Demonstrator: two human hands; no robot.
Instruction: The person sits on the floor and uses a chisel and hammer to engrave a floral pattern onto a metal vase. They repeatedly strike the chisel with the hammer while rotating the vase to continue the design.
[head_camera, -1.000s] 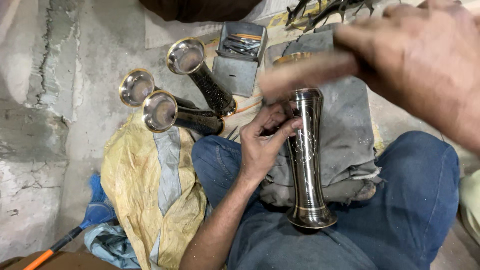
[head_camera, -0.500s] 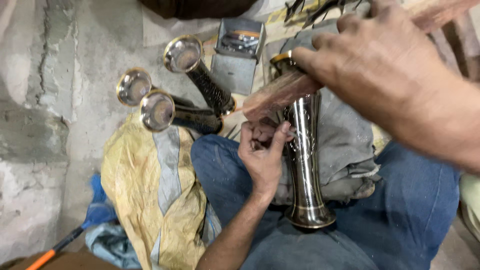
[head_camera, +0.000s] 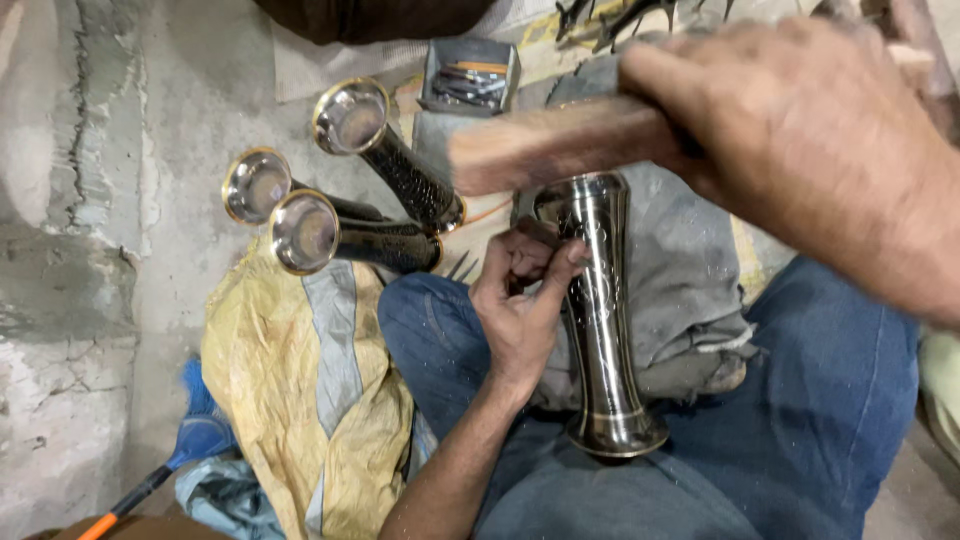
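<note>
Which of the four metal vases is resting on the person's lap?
The shiny engraved vase beside the left hand, lying on grey cloth over the jeans. The other three vases lie together on the floor.

Vase (head_camera: 598, 330): polished metal, engraved, flared base near, lying along lap | Wooden handle (head_camera: 560, 145): horizontal, blurred, just above vase's far end

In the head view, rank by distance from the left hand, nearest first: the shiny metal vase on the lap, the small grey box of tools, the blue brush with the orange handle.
1. Shiny metal vase: touching the left hand, on the lap.
2. Grey box of tools: above, at the top.
3. Blue brush: far lower left, on the floor.
</note>
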